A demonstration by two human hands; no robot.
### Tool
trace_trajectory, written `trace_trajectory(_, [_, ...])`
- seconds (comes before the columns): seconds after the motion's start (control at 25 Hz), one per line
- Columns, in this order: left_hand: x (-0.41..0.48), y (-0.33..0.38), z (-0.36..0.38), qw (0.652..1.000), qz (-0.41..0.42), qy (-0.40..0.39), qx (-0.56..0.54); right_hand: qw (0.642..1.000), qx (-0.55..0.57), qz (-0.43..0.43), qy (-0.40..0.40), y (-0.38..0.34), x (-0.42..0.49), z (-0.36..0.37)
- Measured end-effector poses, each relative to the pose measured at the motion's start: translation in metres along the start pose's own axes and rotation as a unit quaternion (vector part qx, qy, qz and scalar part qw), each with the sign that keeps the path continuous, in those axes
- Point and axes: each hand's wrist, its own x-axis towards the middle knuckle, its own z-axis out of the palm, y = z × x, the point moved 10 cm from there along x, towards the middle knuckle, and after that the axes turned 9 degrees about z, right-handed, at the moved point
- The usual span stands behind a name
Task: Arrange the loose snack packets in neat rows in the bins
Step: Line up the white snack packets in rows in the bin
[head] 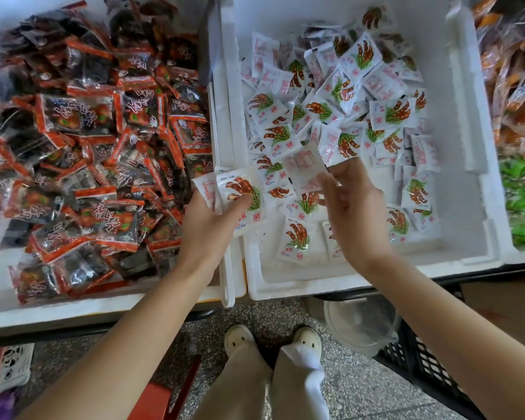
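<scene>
Barely begun, I judge: the left hand (215, 216) grips a small stack of white packets (235, 192), the right hand (356, 207) pinches 1 blurred packet (303, 168), and the foam bin (285, 286) is all jumble.

- One view only: wide-angle camera on my head, facing forward and steeply down.
- Close range: my left hand (208, 219), gripping white snack packets (235, 192), and right hand (358, 213) sit mid-frame.
- Upper half: white foam bins (473, 165). Bottom edge: speckled grey floor (361, 389), my cream shoes (240, 338).
- Straight bin walls bow near the frame edges.
</scene>
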Motion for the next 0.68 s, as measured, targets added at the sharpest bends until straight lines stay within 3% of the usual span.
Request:
trace_trajectory(0.08, [-0.003,-0.001,0.007,0.999,-0.021,-0.020,-0.021,0.997,0.033,-0.069,-0.009,-0.032,-0.016,0.000])
trace_trajectory(0.16, [-0.008,-0.002,0.012,0.997,-0.046,-0.039,-0.052,0.990,0.052,-0.110,-0.068,-0.045,-0.032,0.018])
trace_trajectory(0.4, [-0.016,-0.012,0.012,0.982,-0.116,-0.012,-0.145,0.972,-0.018,-0.197,-0.128,-0.040,-0.057,0.041])
trace_trajectory(0.56, [-0.018,-0.002,0.024,0.986,-0.074,-0.051,-0.141,0.965,-0.014,-0.219,-0.142,-0.040,-0.056,0.040])
trace_trajectory(0.68, [-0.017,0.000,0.022,0.991,-0.043,-0.033,-0.126,0.955,-0.001,-0.240,-0.176,-0.041,-0.057,0.044])
